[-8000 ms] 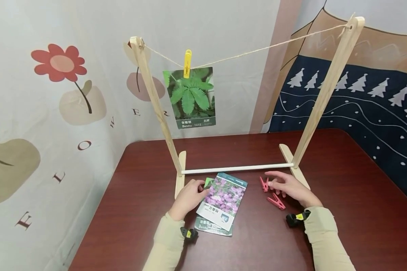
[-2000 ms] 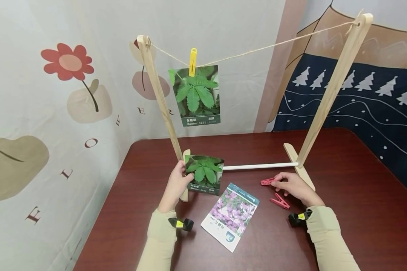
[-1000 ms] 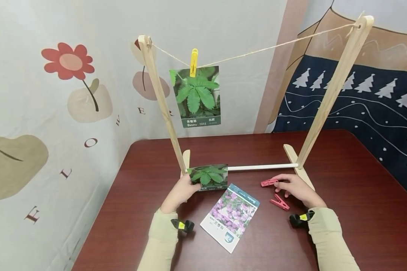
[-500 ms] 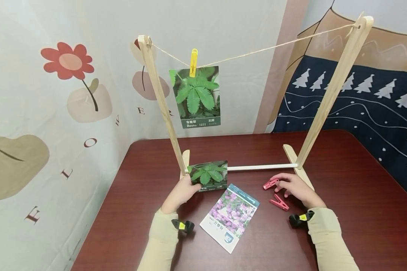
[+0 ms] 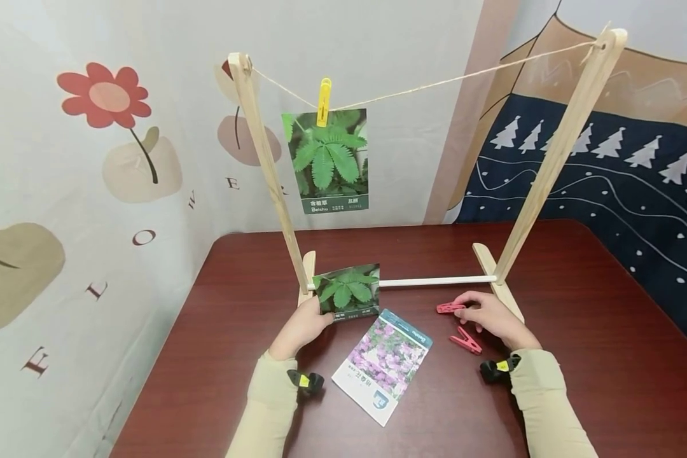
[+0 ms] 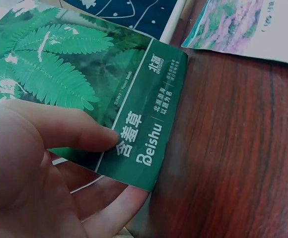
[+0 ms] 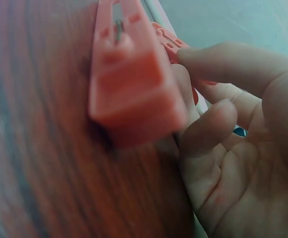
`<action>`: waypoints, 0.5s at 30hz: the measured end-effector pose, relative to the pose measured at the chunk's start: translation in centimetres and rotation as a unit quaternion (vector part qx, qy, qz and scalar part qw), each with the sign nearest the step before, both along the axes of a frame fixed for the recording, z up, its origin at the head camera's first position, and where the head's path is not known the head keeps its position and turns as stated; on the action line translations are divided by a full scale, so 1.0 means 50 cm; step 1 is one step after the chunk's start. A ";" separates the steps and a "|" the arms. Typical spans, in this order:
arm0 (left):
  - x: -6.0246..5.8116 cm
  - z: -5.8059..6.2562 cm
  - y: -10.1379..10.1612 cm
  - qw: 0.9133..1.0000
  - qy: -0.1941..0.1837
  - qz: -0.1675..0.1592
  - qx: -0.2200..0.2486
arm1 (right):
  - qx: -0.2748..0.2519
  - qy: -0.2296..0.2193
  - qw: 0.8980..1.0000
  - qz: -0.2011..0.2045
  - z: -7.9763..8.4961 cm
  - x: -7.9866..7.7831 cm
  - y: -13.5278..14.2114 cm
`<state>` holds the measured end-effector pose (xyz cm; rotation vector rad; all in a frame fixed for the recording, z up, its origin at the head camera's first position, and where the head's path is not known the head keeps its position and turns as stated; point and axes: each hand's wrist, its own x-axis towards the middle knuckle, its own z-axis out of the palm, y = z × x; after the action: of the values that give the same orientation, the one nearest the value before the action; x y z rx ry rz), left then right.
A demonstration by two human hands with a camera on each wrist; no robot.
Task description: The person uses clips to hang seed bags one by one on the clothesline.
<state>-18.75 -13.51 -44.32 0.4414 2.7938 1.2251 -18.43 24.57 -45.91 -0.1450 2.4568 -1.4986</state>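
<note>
My left hand (image 5: pixel 301 329) holds a seed packet (image 5: pixel 348 291) with a green leaf picture. In the left wrist view the thumb lies across the front of the packet (image 6: pixel 79 74), with fingers behind it. The packet is tilted up by the stand's left foot. My right hand (image 5: pixel 492 316) pinches a red clothespin (image 5: pixel 449 308) between thumb and fingers near the stand's right foot. A second red clothespin (image 5: pixel 466 341) lies on the table just below that hand and looms close in the right wrist view. Between the hands, a seed packet with purple flowers (image 5: pixel 385 366) lies flat.
A wooden stand has a left post (image 5: pixel 266 162), a right post (image 5: pixel 558 159) and a white crossbar (image 5: pixel 435 281). From its sagging string (image 5: pixel 412 93), a yellow clothespin (image 5: pixel 323 102) hangs another leaf packet (image 5: pixel 329 165). Printed cloth backs the dark red table (image 5: pixel 217 381).
Eight seconds ago the leaf packet lay under the flower packet; my left hand has since drawn it out and raised it. My right hand has gripped one clothespin, which has turned slightly.
</note>
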 end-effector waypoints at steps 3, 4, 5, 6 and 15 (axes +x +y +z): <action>0.001 0.002 0.000 1.000 0.002 -0.002 -0.023 | 0.006 0.003 1.000 0.001 -0.002 -0.003 0.000; 0.001 0.003 0.000 1.000 0.002 0.000 -0.029 | 0.009 0.003 1.000 0.000 -0.003 -0.004 0.000; 0.001 0.005 0.000 0.999 0.002 0.001 -0.033 | 0.011 0.004 1.000 0.001 -0.003 -0.005 -0.001; 0.001 0.006 0.000 0.999 0.004 0.002 -0.035 | 0.014 0.002 1.000 -0.002 -0.004 -0.007 -0.001; -0.001 0.005 0.003 0.998 -0.004 0.023 -0.053 | 0.004 0.007 1.000 -0.015 -0.013 -0.008 0.006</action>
<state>-18.79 -13.34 -44.07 0.3671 2.8607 1.0786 -18.86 24.89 -46.56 -0.1187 2.4854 -1.5046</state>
